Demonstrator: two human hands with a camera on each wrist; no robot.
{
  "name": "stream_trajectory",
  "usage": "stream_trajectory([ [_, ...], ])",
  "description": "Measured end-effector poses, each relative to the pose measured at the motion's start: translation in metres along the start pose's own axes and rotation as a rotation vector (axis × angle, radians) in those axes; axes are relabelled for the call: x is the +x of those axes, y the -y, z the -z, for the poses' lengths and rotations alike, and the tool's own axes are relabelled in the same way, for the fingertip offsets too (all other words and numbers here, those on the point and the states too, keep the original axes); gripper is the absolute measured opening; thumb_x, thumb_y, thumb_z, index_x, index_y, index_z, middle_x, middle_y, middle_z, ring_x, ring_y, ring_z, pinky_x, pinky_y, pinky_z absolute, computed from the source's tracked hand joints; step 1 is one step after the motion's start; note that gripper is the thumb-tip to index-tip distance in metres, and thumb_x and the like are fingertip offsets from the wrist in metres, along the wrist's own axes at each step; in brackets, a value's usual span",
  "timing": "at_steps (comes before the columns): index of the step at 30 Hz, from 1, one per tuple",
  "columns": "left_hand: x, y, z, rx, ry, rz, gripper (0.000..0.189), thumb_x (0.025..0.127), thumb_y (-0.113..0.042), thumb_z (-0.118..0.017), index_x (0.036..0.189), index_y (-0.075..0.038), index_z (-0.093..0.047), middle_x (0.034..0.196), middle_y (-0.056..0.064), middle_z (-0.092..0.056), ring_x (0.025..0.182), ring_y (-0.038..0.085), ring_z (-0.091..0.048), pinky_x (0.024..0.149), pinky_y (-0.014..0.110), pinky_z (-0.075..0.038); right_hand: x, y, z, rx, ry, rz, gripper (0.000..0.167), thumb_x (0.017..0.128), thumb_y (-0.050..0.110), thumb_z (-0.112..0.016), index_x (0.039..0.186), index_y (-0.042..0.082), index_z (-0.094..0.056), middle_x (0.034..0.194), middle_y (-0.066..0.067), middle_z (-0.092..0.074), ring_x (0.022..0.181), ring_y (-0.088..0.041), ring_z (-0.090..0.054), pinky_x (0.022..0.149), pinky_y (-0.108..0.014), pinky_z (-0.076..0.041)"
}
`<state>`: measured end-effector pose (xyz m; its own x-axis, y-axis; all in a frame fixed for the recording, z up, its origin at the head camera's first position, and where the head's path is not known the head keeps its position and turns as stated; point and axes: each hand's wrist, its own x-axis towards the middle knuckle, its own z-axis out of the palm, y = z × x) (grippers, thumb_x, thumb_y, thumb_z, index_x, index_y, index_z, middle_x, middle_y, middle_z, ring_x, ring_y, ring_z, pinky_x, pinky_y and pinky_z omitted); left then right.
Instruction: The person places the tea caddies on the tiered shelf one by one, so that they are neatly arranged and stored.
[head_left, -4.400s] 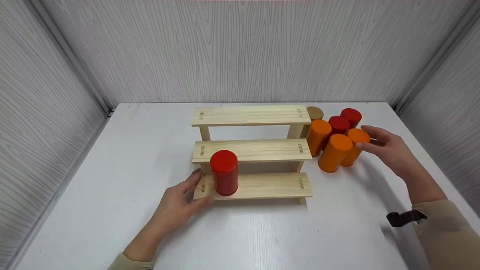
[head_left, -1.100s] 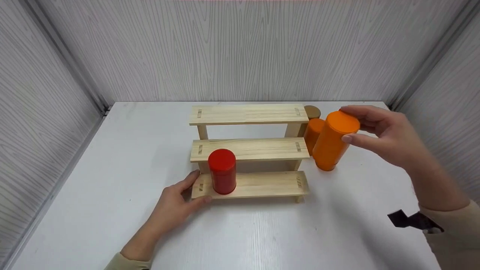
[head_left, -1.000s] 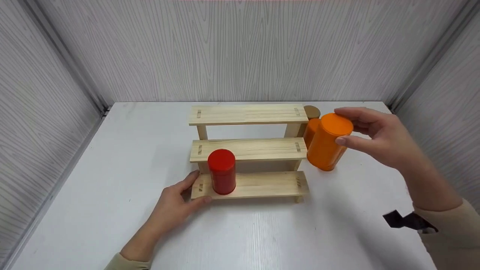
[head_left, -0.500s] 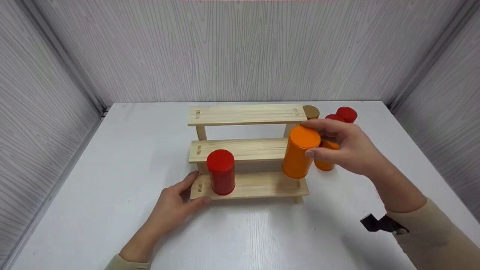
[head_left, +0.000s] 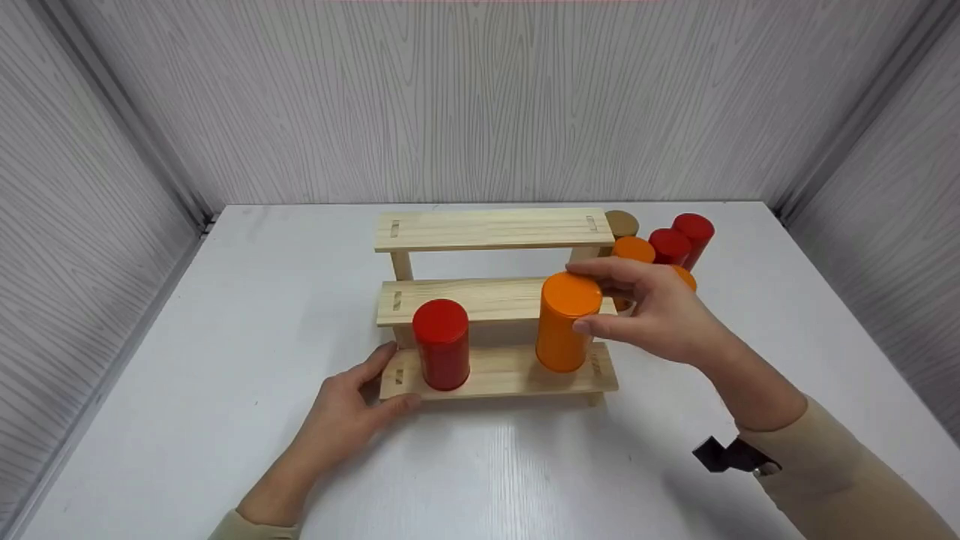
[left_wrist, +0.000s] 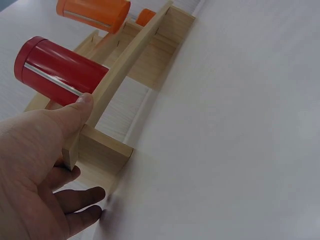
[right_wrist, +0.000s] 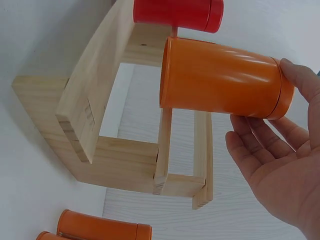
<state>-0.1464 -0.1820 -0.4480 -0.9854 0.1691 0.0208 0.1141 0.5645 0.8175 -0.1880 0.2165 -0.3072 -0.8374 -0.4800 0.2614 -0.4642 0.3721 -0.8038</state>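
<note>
A three-tier wooden rack (head_left: 493, 229) stands on the white table. My left hand (head_left: 349, 409) grips the left end of its lowest tier, with the thumb at the front edge beside a red canister (head_left: 442, 352) standing upright there. The left wrist view shows the fingers of that hand (left_wrist: 37, 165) below the board. My right hand (head_left: 652, 311) holds an orange canister (head_left: 564, 337) near its lid, thumb on the near side. Slightly tilted, this canister hangs over the right part of the lowest tier; in the right wrist view its base (right_wrist: 165, 75) is apart from that board.
Right of the rack stand several more canisters: one with a brown lid (head_left: 622, 223), two orange ones, one (head_left: 634, 249) nearer the rack, and two red ones, including the rearmost (head_left: 694, 231). My right hand partly covers the front orange one (head_left: 685, 277). Grained panels enclose the table.
My right hand has taken the orange canister from the group at the right and carried it left over the lowest tier. The left hand and red canister stay in place.
</note>
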Motion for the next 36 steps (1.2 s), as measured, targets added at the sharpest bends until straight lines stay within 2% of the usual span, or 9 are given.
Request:
stream_trajectory([
  [8, 0.000, 0.000, 0.000, -0.017, -0.001, 0.009, 0.096, 0.086, -0.046, -0.089, 0.162, -0.011, -0.044, 0.163, 0.003, -0.047, 0.147, 0.025, -0.049, 0.119, 0.044, -0.043, 0.005, -0.005, -0.012, 0.021, 0.028, 0.020, 0.057, 0.089, 0.012, -0.088, 0.142, 0.007, -0.067, 0.134, -0.003, -0.070, 0.116, -0.021, -0.068, 0.104, -0.028, -0.055],
  [12, 0.000, -0.001, 0.000, -0.016, -0.002, 0.008, 0.097, 0.085, -0.047, -0.089, 0.163, -0.011, -0.044, 0.163, 0.004, -0.047, 0.147, 0.025, -0.049, 0.118, 0.044, -0.044, 0.007, -0.005, -0.017, -0.001, 0.037, 0.001, 0.057, 0.090, 0.018, -0.089, 0.142, 0.012, -0.068, 0.135, 0.002, -0.070, 0.118, -0.018, -0.068, 0.106, -0.029, -0.054],
  [24, 0.000, -0.002, -0.001, -0.019, 0.006, 0.025, 0.096, 0.086, -0.047, -0.089, 0.163, -0.012, -0.043, 0.164, 0.002, -0.046, 0.148, 0.024, -0.049, 0.118, 0.043, -0.043, 0.010, -0.007, -0.025, -0.015, 0.048, -0.020, 0.060, 0.089, 0.022, -0.090, 0.143, 0.013, -0.067, 0.136, 0.003, -0.070, 0.120, -0.017, -0.067, 0.108, -0.033, -0.053],
  [31, -0.001, -0.002, -0.001, -0.018, 0.002, 0.004, 0.096, 0.086, -0.046, -0.089, 0.162, -0.010, -0.044, 0.164, 0.004, -0.046, 0.148, 0.025, -0.048, 0.118, 0.042, -0.044, 0.010, -0.009, -0.027, -0.010, 0.053, -0.024, 0.060, 0.089, 0.022, -0.090, 0.144, 0.012, -0.067, 0.137, 0.002, -0.069, 0.121, -0.018, -0.067, 0.110, -0.039, -0.053],
  [36, 0.000, -0.001, -0.001, -0.013, 0.004, 0.016, 0.095, 0.087, -0.047, -0.089, 0.162, -0.011, -0.044, 0.163, 0.003, -0.046, 0.148, 0.025, -0.048, 0.118, 0.042, -0.044, 0.009, -0.012, -0.027, 0.012, 0.052, -0.011, 0.061, 0.087, 0.018, -0.091, 0.143, 0.010, -0.067, 0.137, 0.001, -0.070, 0.121, -0.018, -0.068, 0.109, -0.036, -0.054],
])
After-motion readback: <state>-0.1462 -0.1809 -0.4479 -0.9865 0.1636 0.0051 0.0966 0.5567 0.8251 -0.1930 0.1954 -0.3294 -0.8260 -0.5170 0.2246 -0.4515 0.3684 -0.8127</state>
